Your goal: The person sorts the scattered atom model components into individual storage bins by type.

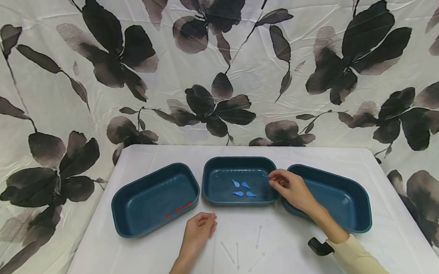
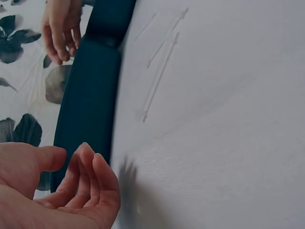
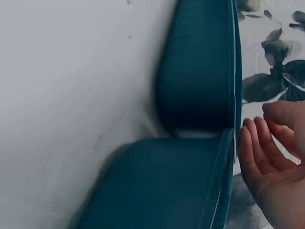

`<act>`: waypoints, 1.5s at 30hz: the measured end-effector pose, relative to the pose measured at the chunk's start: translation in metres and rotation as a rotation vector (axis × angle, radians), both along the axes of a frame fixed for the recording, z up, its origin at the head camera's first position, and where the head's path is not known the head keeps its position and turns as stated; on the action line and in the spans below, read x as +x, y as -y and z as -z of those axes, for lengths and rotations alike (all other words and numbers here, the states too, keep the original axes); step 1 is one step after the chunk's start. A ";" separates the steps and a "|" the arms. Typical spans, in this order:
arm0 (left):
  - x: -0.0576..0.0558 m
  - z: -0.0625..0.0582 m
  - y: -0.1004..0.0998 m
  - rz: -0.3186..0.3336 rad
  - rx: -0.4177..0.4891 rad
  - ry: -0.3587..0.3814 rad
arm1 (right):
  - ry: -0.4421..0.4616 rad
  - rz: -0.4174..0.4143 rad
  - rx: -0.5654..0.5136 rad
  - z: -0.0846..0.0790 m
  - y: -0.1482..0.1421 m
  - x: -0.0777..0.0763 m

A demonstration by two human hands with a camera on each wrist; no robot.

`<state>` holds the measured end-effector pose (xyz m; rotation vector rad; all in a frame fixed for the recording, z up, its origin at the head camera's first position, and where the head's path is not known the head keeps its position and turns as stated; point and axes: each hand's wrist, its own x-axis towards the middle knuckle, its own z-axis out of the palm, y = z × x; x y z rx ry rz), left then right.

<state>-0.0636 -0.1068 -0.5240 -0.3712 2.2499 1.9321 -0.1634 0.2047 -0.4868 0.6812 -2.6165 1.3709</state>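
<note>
My right hand (image 1: 293, 189) hovers over the right end of the middle teal bin (image 1: 240, 202), close to the right-hand bin (image 1: 361, 204). Its fingers are loosely bent, and the right wrist view shows nothing between the fingertips (image 3: 258, 125). Several small blue teardrop-shaped pieces (image 1: 238, 194) lie in the middle bin. Over the white table, in front of the gap between the left and middle bins, my left hand (image 1: 198, 232) is relaxed and holds nothing. Several thin whitish sticks (image 1: 237, 255) with small widened ends lie on the table to its right.
The left teal bin (image 1: 145, 209) stands at an angle, with small red pieces (image 1: 177, 210) along its near wall. A black band-like object (image 1: 320, 247) sits at the right wrist by the sleeve (image 1: 357, 257). A floral cloth (image 1: 216, 63) hangs behind the table (image 1: 99, 256).
</note>
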 end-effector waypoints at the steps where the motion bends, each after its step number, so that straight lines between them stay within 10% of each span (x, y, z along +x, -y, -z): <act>1: 0.002 0.000 0.000 0.000 -0.006 0.004 | -0.001 0.008 -0.002 0.000 -0.002 0.000; 18: 0.022 0.003 -0.005 0.005 -0.215 0.030 | -0.022 0.181 -0.004 -0.001 -0.044 0.006; 45: 0.059 0.009 -0.035 -0.077 -0.311 -0.132 | -0.020 0.406 0.022 0.006 -0.114 0.029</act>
